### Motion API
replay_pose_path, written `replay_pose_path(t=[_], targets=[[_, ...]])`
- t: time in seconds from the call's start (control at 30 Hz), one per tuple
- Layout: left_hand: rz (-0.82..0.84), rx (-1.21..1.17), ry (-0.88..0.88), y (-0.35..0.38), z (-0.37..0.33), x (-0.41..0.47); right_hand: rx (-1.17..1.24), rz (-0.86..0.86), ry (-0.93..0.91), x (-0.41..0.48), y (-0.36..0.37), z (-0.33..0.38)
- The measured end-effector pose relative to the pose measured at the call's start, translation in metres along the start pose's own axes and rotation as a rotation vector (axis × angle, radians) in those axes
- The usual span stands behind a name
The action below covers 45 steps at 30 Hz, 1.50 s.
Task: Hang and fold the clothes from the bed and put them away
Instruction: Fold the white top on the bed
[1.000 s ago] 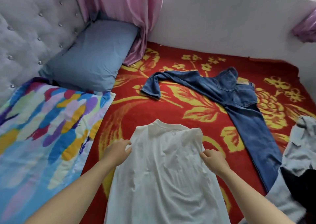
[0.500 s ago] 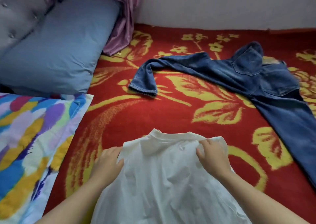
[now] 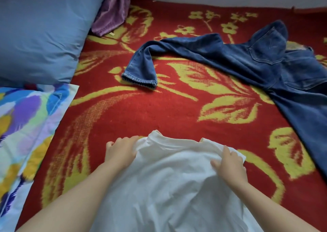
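Gripping the white T-shirt (image 3: pixel 168 182) at both shoulders: left hand (image 3: pixel 121 150) curls round the left shoulder edge, right hand (image 3: pixel 228 164) pinches bunched fabric at the right. Shirt lies face-down on the bed, judged early in its fold. Blue jeans (image 3: pixel 247 58), beyond the shirt's collar, lie sprawled and unfolded; nothing visibly put away.

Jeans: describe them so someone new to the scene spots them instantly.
Start from the red blanket with yellow flowers covering the bed. The jeans lie spread across its far right part, one leg bending left toward the blue pillow. They are the only dark denim; the white shirt lies nearer.
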<state>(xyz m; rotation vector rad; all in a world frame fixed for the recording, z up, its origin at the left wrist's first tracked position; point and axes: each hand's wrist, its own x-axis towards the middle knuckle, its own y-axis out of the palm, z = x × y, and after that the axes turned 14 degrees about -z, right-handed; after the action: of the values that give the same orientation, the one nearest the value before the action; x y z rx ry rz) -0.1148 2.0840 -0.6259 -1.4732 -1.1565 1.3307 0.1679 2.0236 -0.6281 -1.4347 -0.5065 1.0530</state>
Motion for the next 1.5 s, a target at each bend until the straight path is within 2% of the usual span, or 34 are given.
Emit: replay_pose_path(t=[0.13, 0.2, 0.27, 0.4, 0.47, 0.53, 0.67, 0.8, 0.93, 1.1, 1.37, 1.5], targets=[[-0.029, 0.126, 0.006, 0.003, -0.012, -0.008, 0.096, 0.052, 0.082, 0.006, -0.003, -0.016], [-0.058, 0.046, -0.028, 0.001, -0.012, -0.011, 0.136, -0.016, 0.113, 0.012, -0.007, -0.02], [-0.12, -0.049, -0.018, -0.003, -0.005, -0.013, -0.007, -0.092, 0.038, 0.02, -0.01, -0.017], [-0.232, -0.351, -0.026, -0.017, 0.013, -0.017, -0.182, 0.019, -0.122, 0.024, -0.009, -0.015], [-0.276, -0.446, -0.017, -0.024, 0.022, -0.023, -0.212, -0.068, -0.141, 0.018, -0.008, -0.025], [-0.285, -0.501, 0.028, -0.034, 0.03, -0.03, -0.041, -0.109, -0.108, 0.009, -0.017, -0.037], [-0.283, -0.642, 0.082, -0.061, 0.042, -0.051, 0.39, -0.027, -0.185, -0.001, -0.049, -0.064], [-0.328, -0.696, 0.093, -0.092, 0.051, -0.078, 0.556, -0.109, -0.229, -0.01, -0.105, -0.078], [-0.414, -0.745, 0.106, -0.153, 0.038, -0.099, 0.589, -0.168, -0.256, -0.031, -0.18, -0.065], [-0.58, -0.717, 0.16, -0.277, 0.034, -0.136, 0.678, -0.231, -0.315, -0.074, -0.305, -0.05], [-0.899, -0.696, 0.313, -0.498, 0.02, -0.206, 0.942, -0.481, -0.49, -0.168, -0.511, -0.018], [-1.032, -0.674, 0.364, -0.564, 0.01, -0.245, 1.067, -0.616, -0.56, -0.206, -0.569, -0.016]])
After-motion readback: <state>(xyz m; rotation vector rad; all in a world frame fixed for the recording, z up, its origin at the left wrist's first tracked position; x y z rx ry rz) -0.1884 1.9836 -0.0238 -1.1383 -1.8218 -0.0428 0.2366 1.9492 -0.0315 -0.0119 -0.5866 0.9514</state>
